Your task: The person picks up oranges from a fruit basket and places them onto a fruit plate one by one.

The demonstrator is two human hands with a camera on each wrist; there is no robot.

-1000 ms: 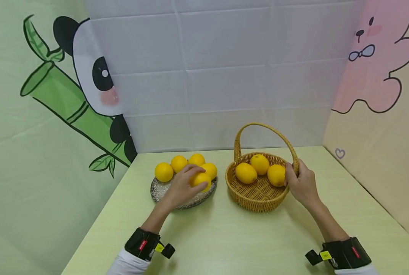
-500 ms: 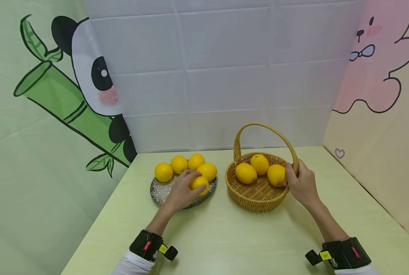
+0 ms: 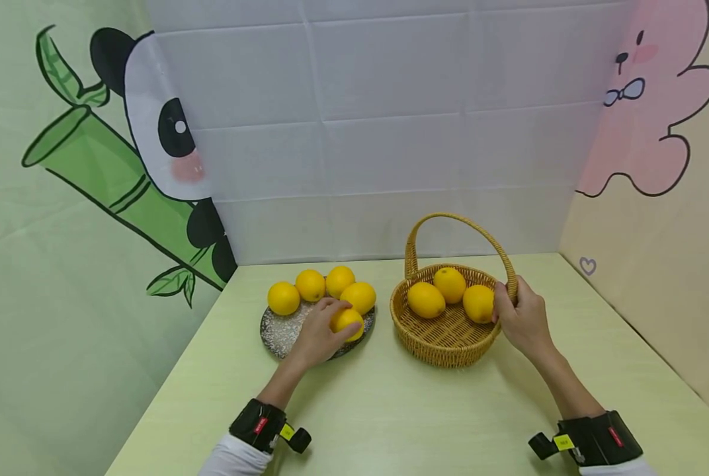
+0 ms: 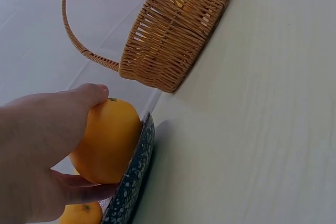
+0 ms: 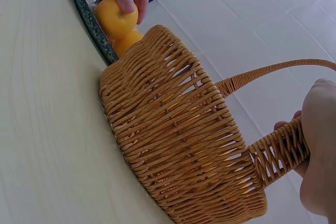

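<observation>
My left hand [image 3: 320, 334] grips an orange [image 3: 347, 324] at the front right of a round speckled plate [image 3: 280, 330], thumb on the near side. In the left wrist view that orange [image 4: 109, 141] sits right at the plate's raised rim [image 4: 137, 169]. Several more oranges [image 3: 310, 285] rest along the back of the plate. My right hand [image 3: 524, 317] holds the handle [image 3: 511, 277] of a wicker basket [image 3: 444, 350] low on its right side. Inside the basket lie three oranges [image 3: 427, 300], grouped toward the back and right.
Plate and basket stand side by side on a pale wooden table [image 3: 390, 416], a small gap between them. Behind is a grey-white cloth backdrop [image 3: 390, 132]. A panda drawing [image 3: 164, 119] is at left, a pink bear [image 3: 646, 132] at right.
The left hand and its orange have shifted slightly toward the front of the plate, away from the orange behind. The right hand and basket stay in place.
</observation>
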